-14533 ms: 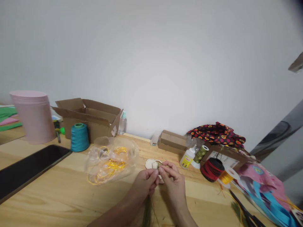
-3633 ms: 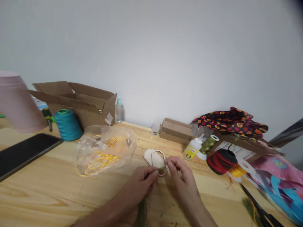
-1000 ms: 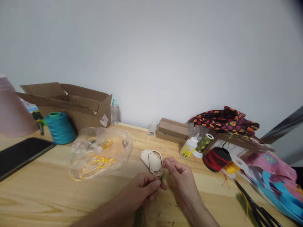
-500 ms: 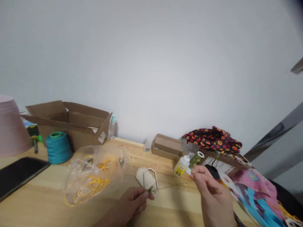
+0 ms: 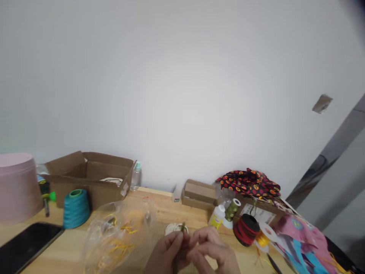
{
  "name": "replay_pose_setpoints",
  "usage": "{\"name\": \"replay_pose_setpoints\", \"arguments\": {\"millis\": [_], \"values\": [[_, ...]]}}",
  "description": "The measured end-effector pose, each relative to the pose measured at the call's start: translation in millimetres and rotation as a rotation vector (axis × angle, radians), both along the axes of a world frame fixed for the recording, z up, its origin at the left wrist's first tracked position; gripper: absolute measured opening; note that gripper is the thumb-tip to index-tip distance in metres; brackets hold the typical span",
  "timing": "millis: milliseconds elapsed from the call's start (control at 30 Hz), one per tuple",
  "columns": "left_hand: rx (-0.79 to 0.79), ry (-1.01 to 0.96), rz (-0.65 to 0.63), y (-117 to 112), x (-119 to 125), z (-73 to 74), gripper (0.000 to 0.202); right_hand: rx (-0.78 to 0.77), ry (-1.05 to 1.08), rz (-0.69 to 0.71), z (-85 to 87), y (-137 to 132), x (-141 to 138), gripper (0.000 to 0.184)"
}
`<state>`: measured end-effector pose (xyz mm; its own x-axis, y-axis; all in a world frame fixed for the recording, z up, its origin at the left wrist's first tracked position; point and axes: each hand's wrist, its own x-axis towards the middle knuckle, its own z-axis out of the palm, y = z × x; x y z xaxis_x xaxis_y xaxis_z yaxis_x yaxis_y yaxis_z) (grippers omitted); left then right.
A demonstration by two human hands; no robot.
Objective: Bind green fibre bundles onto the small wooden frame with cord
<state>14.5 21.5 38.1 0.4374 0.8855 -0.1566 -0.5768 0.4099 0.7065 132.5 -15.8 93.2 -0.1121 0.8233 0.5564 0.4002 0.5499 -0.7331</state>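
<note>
My left hand (image 5: 164, 253) is closed, thumb and fingers pinching a small bundle of olive-green thread (image 5: 183, 227). Its tip stands up above the fingertips, and a dark strand hangs below them. Close against it on the right is my right hand (image 5: 218, 253), fingers bent and drawn together at the bundle; what they pinch is hidden and a little blurred. Just behind both hands lies a flat off-white piece (image 5: 170, 229), mostly covered by them. A clear plastic bag (image 5: 137, 217) with yellow cords spreads on the table to the left.
Left stand a pink bin (image 5: 18, 190), phone (image 5: 28, 243), teal thread cone (image 5: 76, 211) and open carton (image 5: 85, 190). On the right are a glue bottle (image 5: 217, 216), green spool (image 5: 233, 209), red-black spool (image 5: 245, 230), small box (image 5: 199, 193) and patterned cloth (image 5: 248, 182).
My right hand has come leftward from beside the glue bottle to meet my left hand, where a thread was stretched between them. The view has tilted up.
</note>
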Motion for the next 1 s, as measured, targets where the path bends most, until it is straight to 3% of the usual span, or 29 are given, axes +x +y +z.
{"name": "replay_pose_setpoints", "arguments": {"millis": [100, 200, 333, 467, 567, 700, 867, 1000], "values": [[0.072, -0.055, 0.035, -3.3, 6.4, 15.7, 0.025, -0.050, 0.065, -0.107, -16.5, 16.0, -2.2, 0.017], [0.063, -0.090, 0.032, -5.0, 12.6, 18.9, 0.026, -0.040, 0.140, -0.252, -27.5, 22.2, -5.1, 0.016], [-0.038, -0.053, -0.017, -4.6, 16.7, 10.9, 0.027, -0.062, 0.183, -0.324, -35.3, 22.6, -10.2, 0.016], [-0.108, 0.084, 0.040, -1.0, 14.2, -2.8, 0.033, -0.085, 0.235, -0.355, -42.6, 22.6, -12.8, 0.017], [-0.075, 0.196, 0.072, 3.0, 11.8, -15.1, 0.037, -0.112, 0.244, -0.366, -52.7, 24.0, -12.3, 0.018], [-0.039, 0.247, -0.004, 6.4, 11.5, -27.9, 0.044, -0.172, 0.248, -0.362, -68.6, 26.8, -11.6, 0.017], [-0.074, 0.256, -0.029, 4.7, 10.9, -27.7, 0.049, -0.205, 0.272, -0.356, -76.7, 28.7, -12.3, 0.016], [-0.125, 0.259, 0.036, 2.2, 7.4, -24.6, 0.047, -0.210, 0.318, -0.352, -77.3, 26.5, -10.7, 0.018]]}}
